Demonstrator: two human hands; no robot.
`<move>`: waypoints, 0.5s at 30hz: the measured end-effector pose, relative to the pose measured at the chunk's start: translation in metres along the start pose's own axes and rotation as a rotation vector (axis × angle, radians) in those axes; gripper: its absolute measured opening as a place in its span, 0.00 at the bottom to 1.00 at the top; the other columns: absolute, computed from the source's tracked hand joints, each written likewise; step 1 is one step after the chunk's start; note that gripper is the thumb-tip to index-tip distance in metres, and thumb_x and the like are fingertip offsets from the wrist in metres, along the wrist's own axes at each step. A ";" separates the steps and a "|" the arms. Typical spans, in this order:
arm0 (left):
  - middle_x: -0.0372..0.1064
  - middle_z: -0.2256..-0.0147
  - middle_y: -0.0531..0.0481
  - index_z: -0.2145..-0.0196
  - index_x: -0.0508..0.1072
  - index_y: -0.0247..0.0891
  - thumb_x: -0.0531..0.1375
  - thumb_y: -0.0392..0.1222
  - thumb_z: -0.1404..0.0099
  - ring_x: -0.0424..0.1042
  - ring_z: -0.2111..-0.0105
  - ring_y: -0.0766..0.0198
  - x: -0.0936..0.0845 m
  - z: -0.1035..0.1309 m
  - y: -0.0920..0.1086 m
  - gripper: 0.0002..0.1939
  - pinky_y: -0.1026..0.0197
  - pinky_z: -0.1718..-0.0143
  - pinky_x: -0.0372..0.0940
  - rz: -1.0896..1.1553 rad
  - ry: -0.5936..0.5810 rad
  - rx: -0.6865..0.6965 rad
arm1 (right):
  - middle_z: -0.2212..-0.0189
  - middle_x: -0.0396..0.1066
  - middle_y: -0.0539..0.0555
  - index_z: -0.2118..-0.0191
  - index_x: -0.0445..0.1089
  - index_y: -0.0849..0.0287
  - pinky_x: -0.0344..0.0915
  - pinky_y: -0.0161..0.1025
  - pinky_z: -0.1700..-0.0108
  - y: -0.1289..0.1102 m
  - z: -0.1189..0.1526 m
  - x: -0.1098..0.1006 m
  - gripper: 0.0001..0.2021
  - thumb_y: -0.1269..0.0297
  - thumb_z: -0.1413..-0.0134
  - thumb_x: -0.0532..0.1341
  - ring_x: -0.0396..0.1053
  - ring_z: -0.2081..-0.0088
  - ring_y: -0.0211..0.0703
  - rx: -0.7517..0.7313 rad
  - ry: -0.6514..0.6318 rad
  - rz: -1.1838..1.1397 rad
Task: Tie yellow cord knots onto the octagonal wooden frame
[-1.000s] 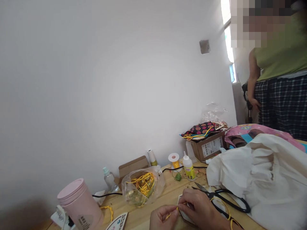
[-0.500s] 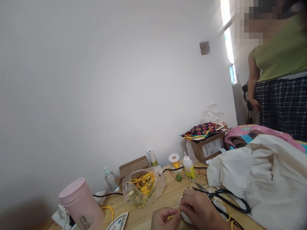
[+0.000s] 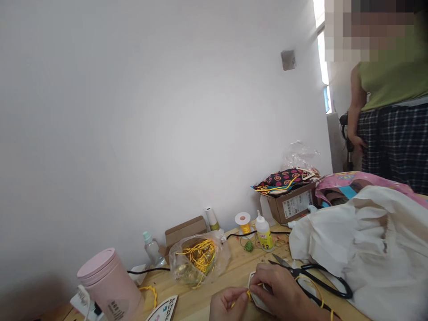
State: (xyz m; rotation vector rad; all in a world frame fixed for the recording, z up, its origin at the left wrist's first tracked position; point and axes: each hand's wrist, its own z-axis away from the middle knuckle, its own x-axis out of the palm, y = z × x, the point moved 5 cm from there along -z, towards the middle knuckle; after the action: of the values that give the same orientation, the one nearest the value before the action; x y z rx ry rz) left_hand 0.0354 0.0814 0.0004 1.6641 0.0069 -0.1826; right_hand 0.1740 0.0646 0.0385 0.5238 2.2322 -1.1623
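Observation:
At the bottom of the view my left hand (image 3: 228, 304) pinches a yellow cord (image 3: 248, 293) between thumb and fingertips. My right hand (image 3: 276, 287) is closed beside it, its fingertips on the same cord and over a flat, pale, dark-edged piece (image 3: 253, 281). Most of that piece is hidden under the right hand. Just right of my hand lie black-handled scissors (image 3: 309, 272), blades apart, with a loop of yellow cord across the handles.
Behind my hands are a clear bag (image 3: 200, 258) of yellow cord, a glue bottle (image 3: 265, 232) and a cord spool (image 3: 243, 220). A pink canister (image 3: 112, 285) stands left. White cloth (image 3: 361, 240) covers the right side. A person (image 3: 388, 120) stands beyond.
The view has shifted slightly. My hands stay together on the cord, with only small finger movements. The standing person has barely moved.

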 end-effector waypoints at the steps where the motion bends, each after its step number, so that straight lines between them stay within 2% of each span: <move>1: 0.74 0.76 0.41 0.78 0.76 0.33 0.63 0.53 0.61 0.71 0.74 0.56 0.000 0.000 -0.001 0.19 0.61 0.71 0.64 0.003 -0.003 -0.005 | 0.76 0.67 0.48 0.74 0.69 0.58 0.52 0.29 0.70 0.000 0.000 -0.001 0.05 0.71 0.53 0.57 0.62 0.71 0.35 0.004 -0.001 -0.001; 7: 0.74 0.77 0.42 0.79 0.76 0.32 0.62 0.56 0.61 0.71 0.75 0.56 0.001 0.000 -0.001 0.21 0.61 0.72 0.65 0.001 -0.007 0.011 | 0.77 0.66 0.48 0.74 0.69 0.58 0.51 0.29 0.71 -0.002 -0.002 -0.002 0.05 0.71 0.53 0.57 0.62 0.72 0.35 0.011 0.003 0.025; 15: 0.74 0.77 0.44 0.80 0.76 0.35 0.62 0.53 0.60 0.71 0.74 0.56 -0.001 0.001 0.005 0.17 0.61 0.70 0.65 -0.089 0.035 0.076 | 0.77 0.66 0.48 0.76 0.67 0.58 0.50 0.30 0.72 -0.001 -0.001 0.000 0.06 0.74 0.54 0.56 0.62 0.72 0.35 0.023 0.034 0.073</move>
State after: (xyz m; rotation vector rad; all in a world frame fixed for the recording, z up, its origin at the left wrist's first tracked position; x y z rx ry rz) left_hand 0.0350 0.0795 0.0056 1.7439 0.1017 -0.2232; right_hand 0.1730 0.0649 0.0393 0.6337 2.2113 -1.1505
